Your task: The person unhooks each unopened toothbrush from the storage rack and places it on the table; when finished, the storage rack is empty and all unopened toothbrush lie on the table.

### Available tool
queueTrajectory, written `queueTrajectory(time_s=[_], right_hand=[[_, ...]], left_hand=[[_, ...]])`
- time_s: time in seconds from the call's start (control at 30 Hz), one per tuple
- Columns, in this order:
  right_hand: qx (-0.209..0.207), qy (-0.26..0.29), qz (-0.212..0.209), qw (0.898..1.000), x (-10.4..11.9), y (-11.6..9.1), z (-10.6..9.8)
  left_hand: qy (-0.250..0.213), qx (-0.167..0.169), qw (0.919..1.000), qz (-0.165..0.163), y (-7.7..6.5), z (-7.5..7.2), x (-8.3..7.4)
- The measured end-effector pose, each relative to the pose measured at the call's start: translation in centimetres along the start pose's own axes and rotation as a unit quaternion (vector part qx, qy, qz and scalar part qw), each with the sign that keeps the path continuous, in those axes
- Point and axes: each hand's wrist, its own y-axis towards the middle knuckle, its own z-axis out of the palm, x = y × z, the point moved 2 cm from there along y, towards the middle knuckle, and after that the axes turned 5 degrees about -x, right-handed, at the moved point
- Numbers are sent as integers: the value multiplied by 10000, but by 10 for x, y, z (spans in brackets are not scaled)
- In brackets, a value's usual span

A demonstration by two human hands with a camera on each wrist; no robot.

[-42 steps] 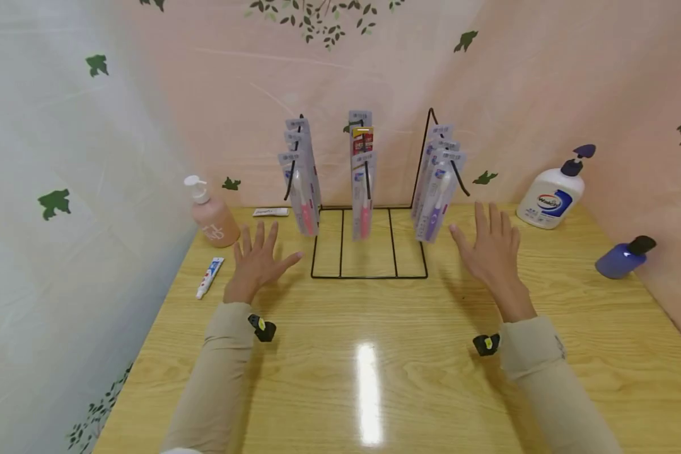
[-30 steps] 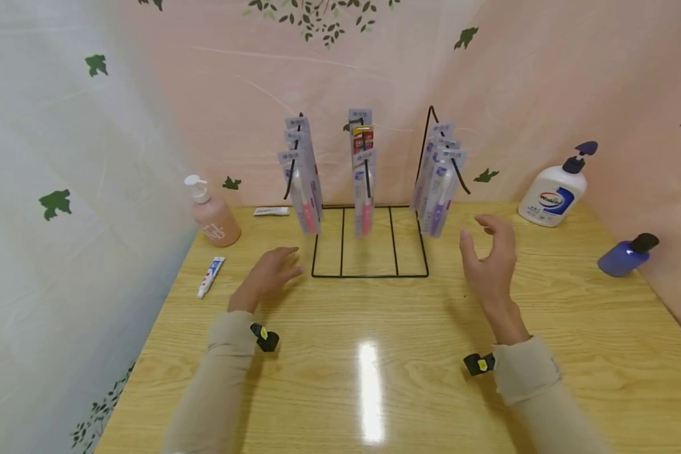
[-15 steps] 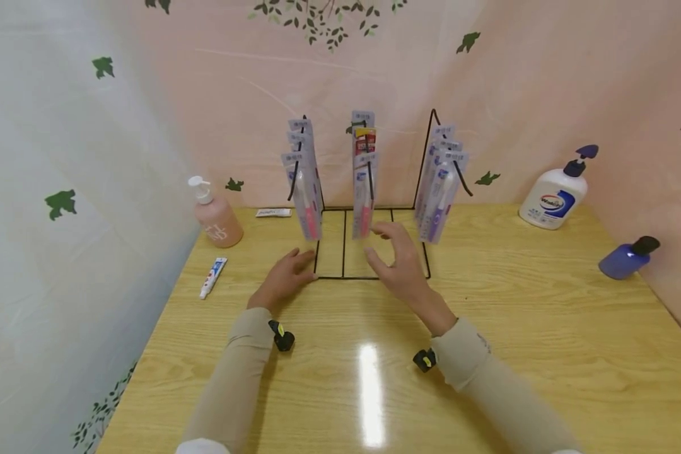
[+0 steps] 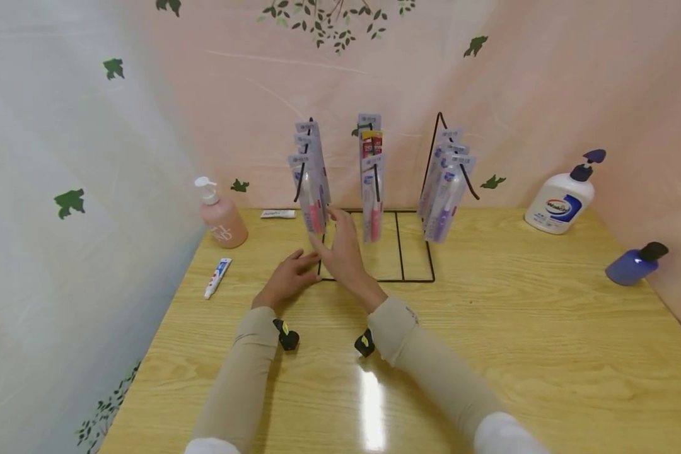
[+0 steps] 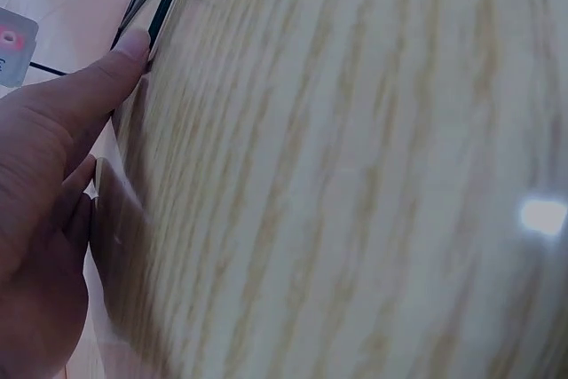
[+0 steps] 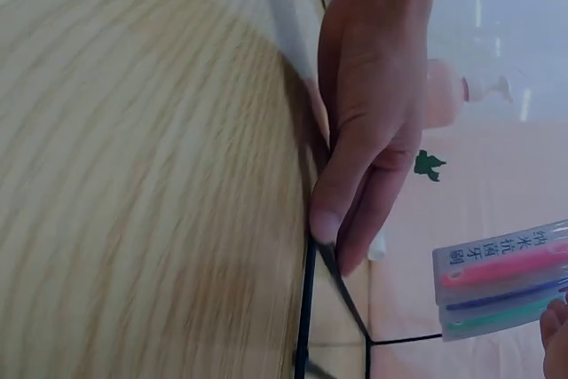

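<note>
A black wire rack (image 4: 401,252) stands on the table with packaged toothbrushes hanging from its three hooks. My left hand (image 4: 288,277) pinches the rack's front left corner between thumb and fingers, as the right wrist view also shows. My right hand (image 4: 346,255) is raised over the rack's left part, thumb and index finger spread beside the lower end of the front pink toothbrush pack (image 4: 312,205). In the right wrist view only its fingertips (image 6: 556,330) show, close to the left-hook packs (image 6: 497,277); contact is unclear. Pink (image 4: 372,208) and purple toothbrush packs (image 4: 445,205) hang on the other hooks.
Left of the rack are a pink pump bottle (image 4: 224,221) and two toothpaste tubes, one lying near the front (image 4: 218,277) and one (image 4: 278,214) by the back curtain. A white pump bottle (image 4: 558,205) and a blue bottle (image 4: 630,268) stand at the right.
My left hand has moved from flat on the table to the rack's corner. My right hand has left the table's right side and swept left across the rack to the left-hook packs.
</note>
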Motion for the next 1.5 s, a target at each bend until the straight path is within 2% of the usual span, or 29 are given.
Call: queueTrajectory(time_s=[0.17,0.33,0.5,0.73,0.97,1.23,1.5], right_hand=[[-298,-174,459,9984,0,11,15],[-379,244,757,9961,-3,19,19],[-230,793,531,9952,-6,15,13],[21,1123,258,9933,-5,1,-7],[302,1046,202,9939,4,-14,-25],[526,780,-188,9954,13,-30,-43],[925,857,-249,9917,25,-41,-58]], left_hand=[[-21,-7,10000,-26,1,1,2],[4,15,9999,-114,2,3,3],[-72,-16,9998,-184,1,2,2],[55,81,9999,-48,1,0,-2],[135,56,9999,10,0,0,-1],[104,98,9999,17,-1,-1,-1],[49,115,9999,77,-1,-3,-5]])
